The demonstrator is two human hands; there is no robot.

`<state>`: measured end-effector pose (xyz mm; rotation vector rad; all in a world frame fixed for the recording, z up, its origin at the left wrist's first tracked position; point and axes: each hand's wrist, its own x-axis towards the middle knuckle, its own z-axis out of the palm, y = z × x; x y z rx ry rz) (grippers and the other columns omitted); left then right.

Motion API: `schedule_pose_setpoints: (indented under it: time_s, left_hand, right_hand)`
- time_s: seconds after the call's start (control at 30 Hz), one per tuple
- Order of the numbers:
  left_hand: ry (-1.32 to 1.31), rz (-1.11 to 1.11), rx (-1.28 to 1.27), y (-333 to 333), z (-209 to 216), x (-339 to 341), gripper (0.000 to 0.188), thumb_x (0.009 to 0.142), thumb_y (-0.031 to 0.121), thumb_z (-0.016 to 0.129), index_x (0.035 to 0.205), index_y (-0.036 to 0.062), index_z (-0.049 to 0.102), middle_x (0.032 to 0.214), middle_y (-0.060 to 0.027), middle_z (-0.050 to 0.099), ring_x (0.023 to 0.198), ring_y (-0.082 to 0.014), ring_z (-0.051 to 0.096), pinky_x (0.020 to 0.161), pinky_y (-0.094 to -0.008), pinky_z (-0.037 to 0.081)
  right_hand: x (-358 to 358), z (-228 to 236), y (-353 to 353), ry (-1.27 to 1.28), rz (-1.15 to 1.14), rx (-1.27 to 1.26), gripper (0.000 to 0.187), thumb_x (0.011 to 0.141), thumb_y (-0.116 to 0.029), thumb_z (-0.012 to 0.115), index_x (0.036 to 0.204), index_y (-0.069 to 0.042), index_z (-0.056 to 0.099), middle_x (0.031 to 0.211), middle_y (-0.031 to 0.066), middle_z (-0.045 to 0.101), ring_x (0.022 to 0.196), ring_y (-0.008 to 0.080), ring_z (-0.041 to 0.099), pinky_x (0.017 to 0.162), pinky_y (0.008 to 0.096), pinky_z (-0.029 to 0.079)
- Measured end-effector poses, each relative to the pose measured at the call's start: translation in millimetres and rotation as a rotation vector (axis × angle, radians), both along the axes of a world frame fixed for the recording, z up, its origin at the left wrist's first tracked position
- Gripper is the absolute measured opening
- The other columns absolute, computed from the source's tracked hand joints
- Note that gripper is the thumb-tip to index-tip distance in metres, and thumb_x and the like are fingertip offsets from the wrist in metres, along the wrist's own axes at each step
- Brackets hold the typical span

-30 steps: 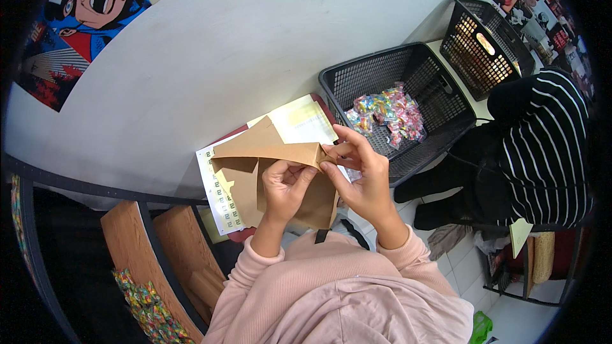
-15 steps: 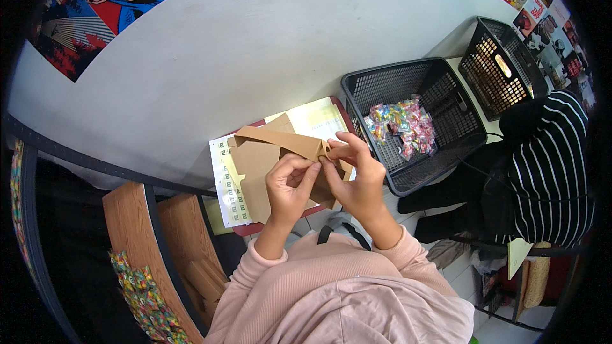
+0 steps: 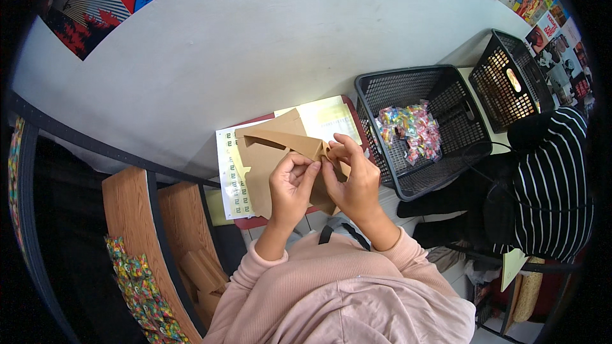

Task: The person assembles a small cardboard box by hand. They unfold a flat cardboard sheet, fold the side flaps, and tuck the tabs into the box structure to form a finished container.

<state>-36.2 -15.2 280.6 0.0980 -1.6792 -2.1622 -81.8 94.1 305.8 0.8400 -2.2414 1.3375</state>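
Observation:
A partly folded brown cardboard box [image 3: 261,175] is held in front of me, one long flap raised along its far side. My left hand [image 3: 293,181] pinches the box near its right corner, with thumb and index finger together. Close beside it, my right hand [image 3: 354,185] grips the same corner between thumb and fingers. The fingertips of both hands nearly meet there and cover part of the fold. Beneath the box lie a white sheet with rows of green print [image 3: 228,200] and a pale yellow sheet [image 3: 328,114].
A black basket [image 3: 376,76] with small colourful wrapped packets [image 3: 414,130] stands to the right, a second black basket [image 3: 510,83] beyond it. A person in a striped top [image 3: 551,185] is at far right. Wooden shelves [image 3: 127,210] with packets and folded cardboard stand at left.
The whole view has shifted slightly. Both hands keep their pinch on the box corner, and the raised flap's angle has changed a little.

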Motion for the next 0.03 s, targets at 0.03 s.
schedule_pose_setpoints:
  time_s: [0.03]
  left_hand:
    - [-0.011,-0.007,-0.006,-1.5,0.8,0.8,0.004,0.081,-0.003,0.052,0.084,-0.0039,0.049,0.085,-0.006,0.053,0.084,-0.0115,0.057,0.073,-0.0193,0.046]
  right_hand:
    - [0.3,-0.8,-0.9,-0.013,0.002,0.002,0.051,0.066,0.003,0.061,0.114,0.0,0.045,0.075,0.0102,0.06,0.074,0.025,0.063,0.06,0.0296,0.049]
